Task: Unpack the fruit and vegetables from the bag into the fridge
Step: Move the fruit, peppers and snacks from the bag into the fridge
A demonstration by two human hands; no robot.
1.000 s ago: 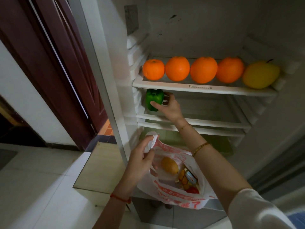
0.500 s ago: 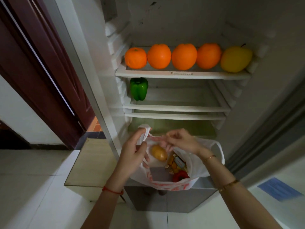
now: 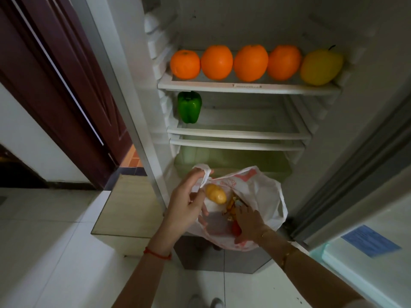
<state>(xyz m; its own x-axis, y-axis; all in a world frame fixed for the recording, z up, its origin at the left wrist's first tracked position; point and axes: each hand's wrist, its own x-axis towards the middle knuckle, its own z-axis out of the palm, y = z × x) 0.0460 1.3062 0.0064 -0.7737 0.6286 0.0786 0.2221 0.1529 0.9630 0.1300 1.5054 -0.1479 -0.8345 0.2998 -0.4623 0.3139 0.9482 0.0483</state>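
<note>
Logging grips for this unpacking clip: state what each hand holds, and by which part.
The left hand grips the plastic bag by its handle loop. The right hand reaches inside the bag; whether it grips anything cannot be told.

Head camera looks steeply down, close, into the open fridge (image 3: 249,87).

Oranges (image 3: 235,62) on shelf (image 3: 246,88) above pepper (image 3: 189,107); bag (image 3: 264,196) below.
</note>
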